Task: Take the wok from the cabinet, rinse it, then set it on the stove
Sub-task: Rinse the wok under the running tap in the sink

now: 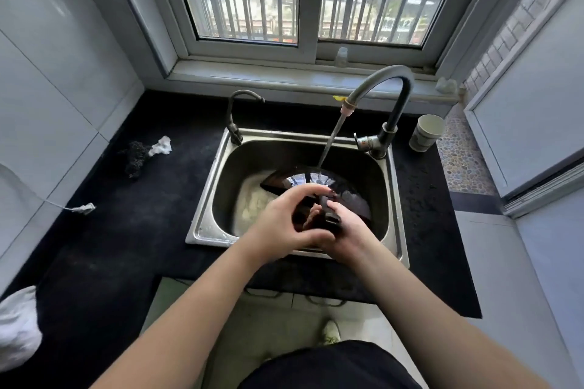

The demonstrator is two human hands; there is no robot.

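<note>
Head view, setting: steel sink [396,199] set in a dark counter [126,246] under a barred window.
Wok: dark wok [316,178] down inside the sink, tilted, its handle [331,218] toward the near rim.
Water: stream from the tall tap [384,85] landing on the wok's inner surface; foamy water pooled at the basin's left.
Right hand: right hand [350,235] wrapped around the handle, gripping it.
Left hand: left hand [284,221] curled over the wok's near edge by the handle; whether gripping or only rubbing, unclear.
Step in hand: rinsing, judged well under way.
Next move: probably tip out the water, shut the tap, lift by the handle toward the stove, out of view.
Nearby: paper cup [425,133] right of the tap; crumpled tissue [161,145] at left.
</note>
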